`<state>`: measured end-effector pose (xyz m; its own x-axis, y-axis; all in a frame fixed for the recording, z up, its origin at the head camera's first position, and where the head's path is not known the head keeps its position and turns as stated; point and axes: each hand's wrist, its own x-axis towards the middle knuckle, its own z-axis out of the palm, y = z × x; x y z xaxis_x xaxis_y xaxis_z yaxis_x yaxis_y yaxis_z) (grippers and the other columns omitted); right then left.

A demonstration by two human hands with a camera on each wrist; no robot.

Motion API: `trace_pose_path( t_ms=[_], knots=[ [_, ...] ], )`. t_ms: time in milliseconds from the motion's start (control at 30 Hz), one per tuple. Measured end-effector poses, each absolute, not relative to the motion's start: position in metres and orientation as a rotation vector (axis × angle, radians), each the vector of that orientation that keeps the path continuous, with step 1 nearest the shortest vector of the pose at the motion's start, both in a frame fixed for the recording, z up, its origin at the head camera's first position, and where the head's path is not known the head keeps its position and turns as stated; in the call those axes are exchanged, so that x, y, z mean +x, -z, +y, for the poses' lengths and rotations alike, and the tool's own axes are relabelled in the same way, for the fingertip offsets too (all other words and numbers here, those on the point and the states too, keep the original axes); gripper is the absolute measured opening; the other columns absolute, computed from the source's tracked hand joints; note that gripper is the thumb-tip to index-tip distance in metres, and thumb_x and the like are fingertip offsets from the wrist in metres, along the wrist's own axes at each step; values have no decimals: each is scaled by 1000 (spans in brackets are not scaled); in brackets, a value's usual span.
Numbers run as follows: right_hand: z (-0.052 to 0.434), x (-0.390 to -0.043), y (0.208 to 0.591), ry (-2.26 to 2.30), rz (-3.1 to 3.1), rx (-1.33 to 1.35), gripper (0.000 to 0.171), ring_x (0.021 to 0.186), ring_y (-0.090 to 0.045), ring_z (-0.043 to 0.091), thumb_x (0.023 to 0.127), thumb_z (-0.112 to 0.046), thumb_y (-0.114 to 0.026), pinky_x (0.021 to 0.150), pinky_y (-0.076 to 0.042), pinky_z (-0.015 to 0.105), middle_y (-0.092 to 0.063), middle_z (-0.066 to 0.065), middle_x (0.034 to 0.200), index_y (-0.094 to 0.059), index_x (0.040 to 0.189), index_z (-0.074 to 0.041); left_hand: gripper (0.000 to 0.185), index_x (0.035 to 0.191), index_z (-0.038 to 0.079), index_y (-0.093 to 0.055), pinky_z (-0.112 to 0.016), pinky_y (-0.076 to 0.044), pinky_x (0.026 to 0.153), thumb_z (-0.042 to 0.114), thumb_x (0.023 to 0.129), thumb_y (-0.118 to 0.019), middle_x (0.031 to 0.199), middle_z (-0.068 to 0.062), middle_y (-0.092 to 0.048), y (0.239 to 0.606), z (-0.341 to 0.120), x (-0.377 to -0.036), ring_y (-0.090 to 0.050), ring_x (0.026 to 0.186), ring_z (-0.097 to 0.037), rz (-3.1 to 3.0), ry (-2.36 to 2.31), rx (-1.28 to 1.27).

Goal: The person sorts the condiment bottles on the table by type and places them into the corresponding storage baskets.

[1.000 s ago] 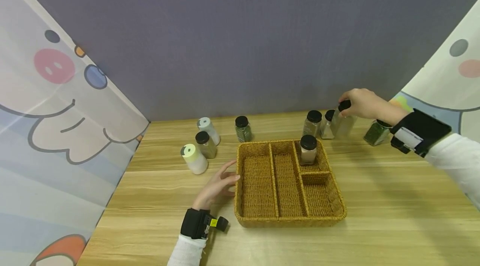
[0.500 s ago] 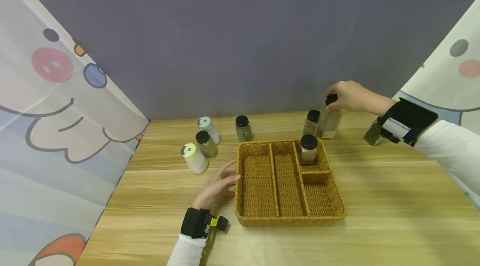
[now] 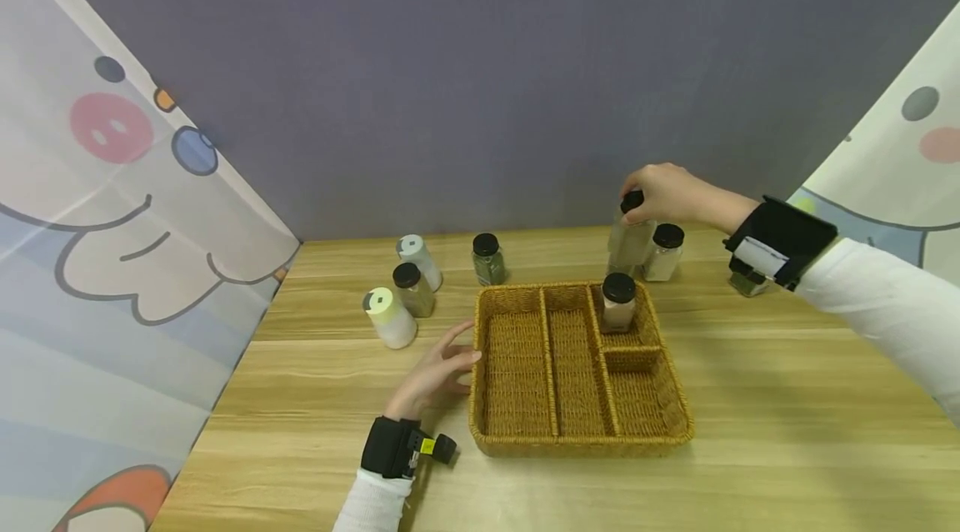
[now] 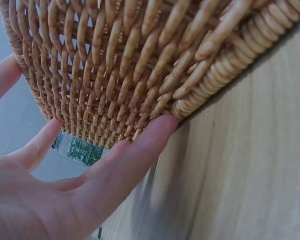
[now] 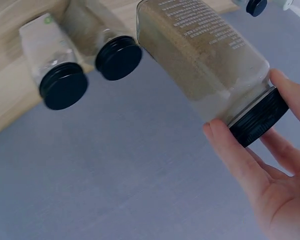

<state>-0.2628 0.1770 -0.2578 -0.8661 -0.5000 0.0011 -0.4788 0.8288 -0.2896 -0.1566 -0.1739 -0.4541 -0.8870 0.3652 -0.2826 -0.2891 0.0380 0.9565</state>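
Observation:
In the head view my right hand (image 3: 667, 194) pinches the black lid of a clear spice jar (image 3: 628, 247), raised behind the basket's back right corner. The right wrist view shows brown powder and white print on this spice jar (image 5: 205, 45), with fingers and thumb at its lid and shoulder. My left hand (image 3: 431, 378) rests against the left side of the woven basket (image 3: 476, 399); in the left wrist view its fingertips (image 4: 162, 125) touch the outer wall. The basket has several compartments. A black-lidded jar of pinkish powder (image 3: 618, 313) stands in the back right one.
Behind the basket's right side stands a jar of white contents (image 3: 663, 261). A jar of green flakes (image 3: 747, 283) is partly behind the right wrist. Back left are a dark green jar (image 3: 489, 265), a brownish jar (image 3: 415, 298), a yellow-topped bottle (image 3: 392, 328) and a white bottle (image 3: 417, 253).
My right hand has moved left with the spice jar, passing behind the white-filled jar's place to the basket's back right corner. My left hand and the basket have stayed put.

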Motion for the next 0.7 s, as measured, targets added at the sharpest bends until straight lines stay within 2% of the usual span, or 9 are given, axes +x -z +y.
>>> trace_pose_path(
  t_ms=[267,433,700],
  knots=[
    [156,-261,256,427,2919,-843,36,70,-52,22,78,-15,-66,52,-39,31,-58,21,98,-58,105,7,67,139,19,-25,-46,-50,77,24,83,-61,130,-27,-35,457,-175,-157,-50,106,-32,1878,-1894,73],
    [144,-260,258,444,2908,-863,36,68,-51,22,78,-15,-66,51,-38,30,-58,21,97,-58,105,7,66,140,17,-24,-46,-49,77,21,85,-59,130,-28,-35,456,-176,-157,-50,106,-34,1870,-1896,83],
    [128,-252,260,464,2877,-854,36,70,-53,22,79,-14,-66,54,-40,31,-57,21,99,-56,107,7,66,139,16,-24,-46,-50,76,22,84,-60,129,-28,-35,458,-177,-159,-52,102,-29,1866,-1905,68]
  ],
)
